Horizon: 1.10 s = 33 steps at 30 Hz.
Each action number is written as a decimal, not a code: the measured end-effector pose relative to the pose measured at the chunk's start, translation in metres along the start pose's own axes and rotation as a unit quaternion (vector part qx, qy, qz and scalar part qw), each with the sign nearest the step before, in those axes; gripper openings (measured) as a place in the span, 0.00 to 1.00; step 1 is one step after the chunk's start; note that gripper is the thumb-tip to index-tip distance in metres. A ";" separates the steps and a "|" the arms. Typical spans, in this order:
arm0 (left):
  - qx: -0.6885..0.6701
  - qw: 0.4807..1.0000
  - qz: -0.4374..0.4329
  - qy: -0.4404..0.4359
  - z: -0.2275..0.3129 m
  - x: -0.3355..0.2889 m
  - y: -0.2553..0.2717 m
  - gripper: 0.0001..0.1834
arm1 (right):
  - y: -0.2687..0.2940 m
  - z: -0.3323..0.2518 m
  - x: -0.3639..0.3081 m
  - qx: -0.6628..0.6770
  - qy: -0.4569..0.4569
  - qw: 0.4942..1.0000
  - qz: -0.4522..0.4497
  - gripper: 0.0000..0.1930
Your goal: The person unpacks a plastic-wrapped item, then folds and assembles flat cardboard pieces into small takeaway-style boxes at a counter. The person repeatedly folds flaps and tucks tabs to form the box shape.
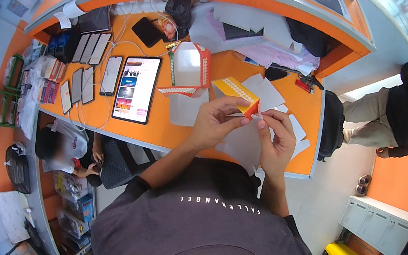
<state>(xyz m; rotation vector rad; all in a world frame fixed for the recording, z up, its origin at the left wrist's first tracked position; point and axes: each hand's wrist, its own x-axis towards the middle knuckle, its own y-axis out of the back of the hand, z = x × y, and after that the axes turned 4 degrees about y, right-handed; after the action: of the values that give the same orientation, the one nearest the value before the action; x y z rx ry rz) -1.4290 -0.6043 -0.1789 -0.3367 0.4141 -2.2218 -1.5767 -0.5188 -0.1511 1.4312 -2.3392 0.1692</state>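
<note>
I see left fingers (231,102) gripping yellow carton (237,91), apparently steadying it | right fingers (276,118) pinching white tab (256,117) at carton's right end

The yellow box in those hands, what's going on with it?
A person in a black shirt is holding a small yellow-and-red paper box above an orange desk. The left hand grips it, and the right hand pinches at its red end. A bigger red-and-white box stands open on the desk, farther left. Beyond that lies a black-edged tablet with its screen lit.
</note>
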 end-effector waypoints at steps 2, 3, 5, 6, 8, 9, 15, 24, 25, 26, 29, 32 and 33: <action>-0.006 1.000 0.003 -0.006 0.000 -0.001 -0.001 0.20 | 0.000 -0.004 0.000 -0.026 0.008 1.000 -0.004 0.07; -0.009 1.000 0.004 -0.010 0.000 -0.002 -0.002 0.19 | 0.000 -0.006 0.000 -0.036 0.012 0.999 -0.008 0.07; -0.015 1.000 0.007 -0.018 -0.002 -0.002 -0.003 0.20 | -0.001 -0.008 0.000 -0.061 0.027 0.998 -0.012 0.07; -0.018 1.000 0.008 -0.022 -0.002 -0.003 -0.003 0.20 | -0.001 -0.009 0.000 -0.076 0.038 0.996 -0.013 0.06; -0.004 1.000 0.009 -0.023 -0.001 -0.003 -0.002 0.20 | -0.002 -0.011 -0.001 -0.092 0.046 0.995 -0.008 0.06; 0.003 1.000 0.009 -0.023 -0.001 -0.004 -0.002 0.20 | -0.003 -0.012 -0.001 -0.093 0.043 0.995 -0.003 0.06; 0.009 0.999 0.013 -0.039 0.000 -0.004 -0.006 0.20 | 0.004 -0.010 -0.002 -0.101 0.042 0.994 -0.004 0.06; 0.044 0.997 0.017 -0.058 -0.006 -0.007 0.001 0.20 | 0.001 -0.010 -0.002 -0.150 0.054 0.987 -0.016 0.07; 0.045 0.998 0.013 -0.052 -0.006 -0.007 -0.001 0.19 | 0.000 -0.010 -0.002 -0.177 0.070 0.981 -0.023 0.08; 0.054 0.997 0.020 -0.052 -0.003 -0.005 -0.003 0.18 | -0.002 -0.010 -0.002 -0.208 0.093 0.974 -0.020 0.07; 0.119 0.989 0.033 -0.084 0.011 -0.006 -0.012 0.19 | -0.006 -0.004 -0.013 -0.247 0.110 0.963 0.013 0.08; 0.113 0.986 0.041 -0.115 0.026 -0.013 -0.015 0.18 | -0.003 0.010 -0.016 -0.146 0.093 0.985 0.021 0.10; 0.098 0.988 0.043 -0.113 0.032 -0.021 -0.015 0.16 | -0.008 0.009 -0.016 -0.106 0.079 0.990 0.046 0.10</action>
<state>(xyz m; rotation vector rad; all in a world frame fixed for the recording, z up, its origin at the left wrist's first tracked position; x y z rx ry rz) -1.4145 -0.5851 -0.1454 -0.4500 0.0868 -2.0903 -1.5657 -0.5118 -0.1663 1.1654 -2.2205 0.0536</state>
